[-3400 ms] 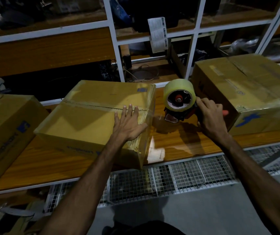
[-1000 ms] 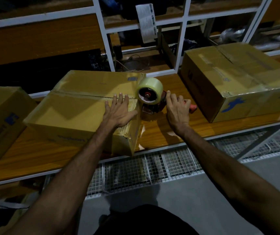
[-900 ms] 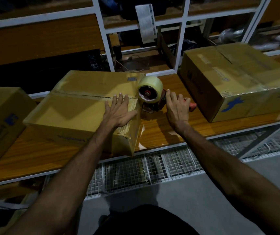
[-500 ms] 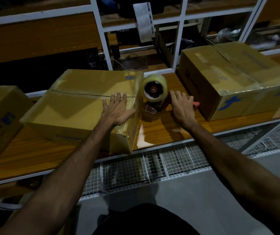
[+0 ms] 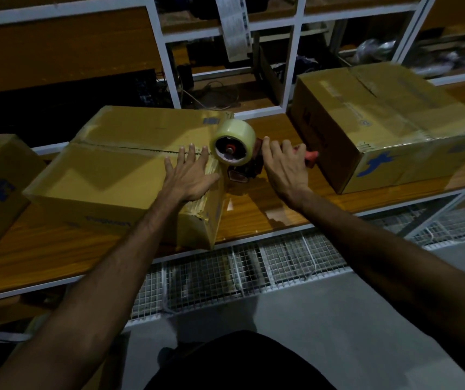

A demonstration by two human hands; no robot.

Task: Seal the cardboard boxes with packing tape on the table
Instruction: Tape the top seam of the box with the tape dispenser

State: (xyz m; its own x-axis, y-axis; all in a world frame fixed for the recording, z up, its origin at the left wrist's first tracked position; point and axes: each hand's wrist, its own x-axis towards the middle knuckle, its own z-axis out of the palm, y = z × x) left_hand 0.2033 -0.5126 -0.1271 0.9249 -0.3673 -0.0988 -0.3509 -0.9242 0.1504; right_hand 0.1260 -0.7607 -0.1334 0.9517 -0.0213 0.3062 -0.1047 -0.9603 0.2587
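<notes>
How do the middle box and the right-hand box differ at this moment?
The middle box has a hand on it: the left hand presses flat near its top seam. The right-hand box is untouched. The tape dispenser stands against the middle box's end, apart from the right-hand one. Both are brown cardboard on the wooden table.

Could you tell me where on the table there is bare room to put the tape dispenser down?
Bare wood shows between the middle box and right box, near the table front edge. The tape dispenser and right hand crowd the back.
</notes>
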